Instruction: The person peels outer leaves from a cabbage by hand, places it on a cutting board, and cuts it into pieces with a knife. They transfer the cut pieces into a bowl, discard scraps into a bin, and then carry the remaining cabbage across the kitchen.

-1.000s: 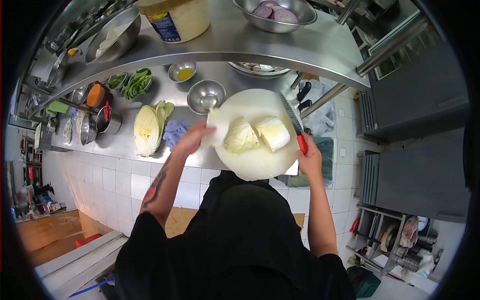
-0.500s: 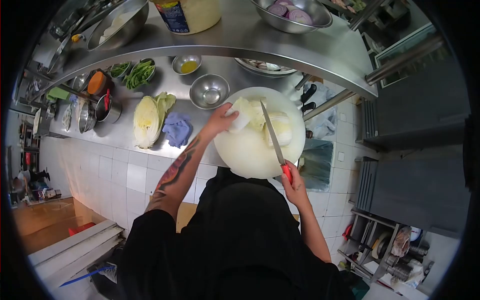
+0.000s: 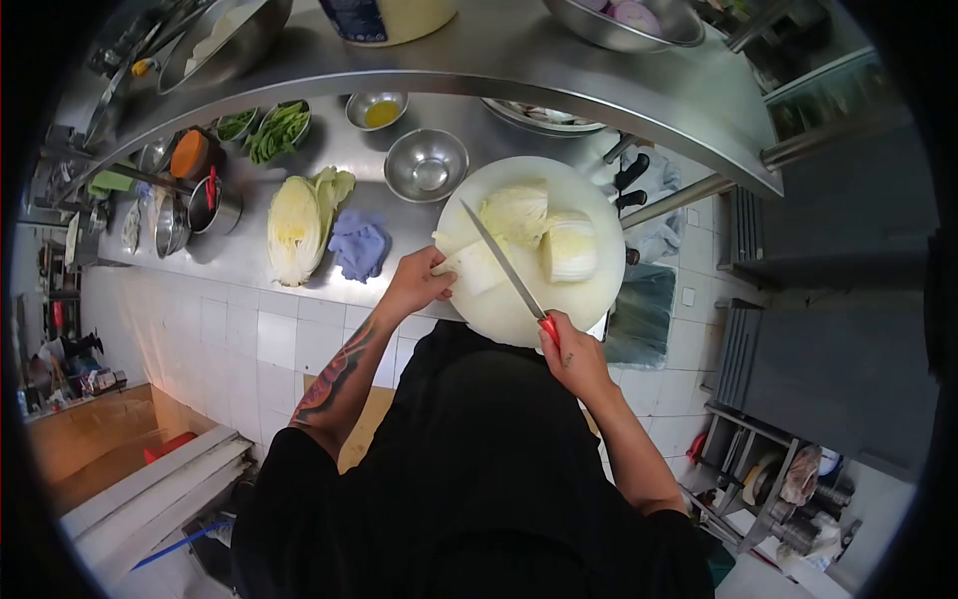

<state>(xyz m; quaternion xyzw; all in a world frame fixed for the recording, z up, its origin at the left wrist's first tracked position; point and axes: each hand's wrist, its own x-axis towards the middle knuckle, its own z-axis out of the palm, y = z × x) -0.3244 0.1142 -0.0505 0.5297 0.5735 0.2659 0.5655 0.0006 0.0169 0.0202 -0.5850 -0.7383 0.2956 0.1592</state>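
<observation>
My right hand (image 3: pixel 576 357) grips the red handle of a kitchen knife (image 3: pixel 507 264), its blade slanting up and left over the round white cutting board (image 3: pixel 499 324). At the board's left edge my left hand (image 3: pixel 421 281) is closed on a pale napa cabbage leaf (image 3: pixel 477 271), which lies partly under or beside the blade. Just beyond the knife sits a chunk of napa cabbage (image 3: pixel 521 210) with frilly yellow-green leaf. To its right rests a thicker cut block of cabbage (image 3: pixel 571 250), apart from both hands.
Left of the board are a cut napa cabbage (image 3: pixel 296 230) and a crumpled blue cloth (image 3: pixel 359 245). Behind stand a metal bowl (image 3: pixel 427 166), a bowl of yellow liquid (image 3: pixel 377 112) and a bowl of greens (image 3: pixel 279 133). A steel shelf (image 3: pixel 419 85) overhangs the counter. Black-handled knives (image 3: pixel 632 172) hang at right.
My left hand has come down and toward me with the cabbage leaf, to the board's near left edge. The knife has shifted left, away from the cabbage chunks.
</observation>
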